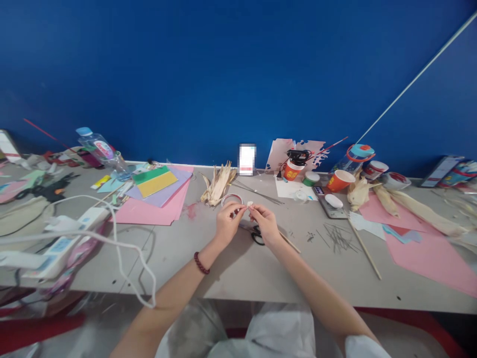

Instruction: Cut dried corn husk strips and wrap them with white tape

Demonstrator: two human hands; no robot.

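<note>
Above the grey table, both my hands meet fingertip to fingertip at a small pale piece [250,204], too small to name for sure. My left hand [227,223] pinches at its left side, with a dark red bead bracelet [201,263] on the wrist. From the right, my right hand [265,223] pinches the same piece between thumb and forefinger. Black-handled scissors [257,237] lie under the hands, partly hidden. Just behind my left hand is a roll of tape [231,199]. A thin wooden stick [290,242] lies beside my right hand.
Dried corn husks [218,186] and a phone [247,160] stand by the blue wall. Coloured paper [156,191], a bottle [102,149] and a power strip [69,243] with a looping white cable lie left. Right are wire pieces [339,238], an orange paper cup [340,181] and pink paper [432,258].
</note>
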